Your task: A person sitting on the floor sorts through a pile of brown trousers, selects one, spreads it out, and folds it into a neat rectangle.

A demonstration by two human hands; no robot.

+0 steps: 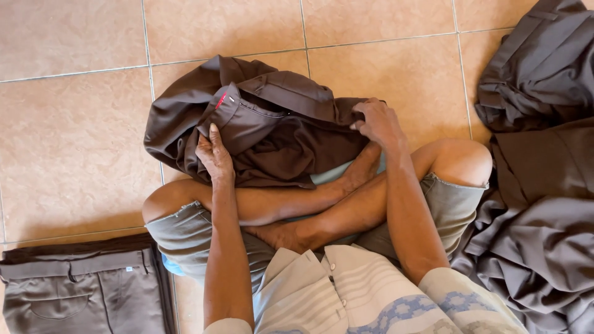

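**Brown trousers gripped at two points over crossed legs**

Where the fingers meet cloth, two separate holds can be seen. The fingers of the left hand (215, 154) are closed over the waistband end of the crumpled brown trousers (272, 127), with the thumb laid up along the fabric just below a small red tag. The fingers of the right hand (378, 122) are pinched narrowly on a fold at the garment's right edge, right of centre in the frame. Held at two spread points like this, the cloth seems to be kept taut enough to be straightened, though that is only a judgement.

The trousers are bunched in the upper middle of the frame, partly resting on the crossed bare legs and partly on the tan tiled floor (74, 136). Both forearms are stretched forward from the lower centre, over grey shorts and a striped shirt.

At the lower left corner, a folded pair of trousers (80, 291) is laid flat with its waistband uppermost, well apart from the hands. Along the right edge a loose heap of brown garments (544, 185) is piled, touching the right knee. Open tile is left at the upper left and top of the frame; room to the right is narrow.
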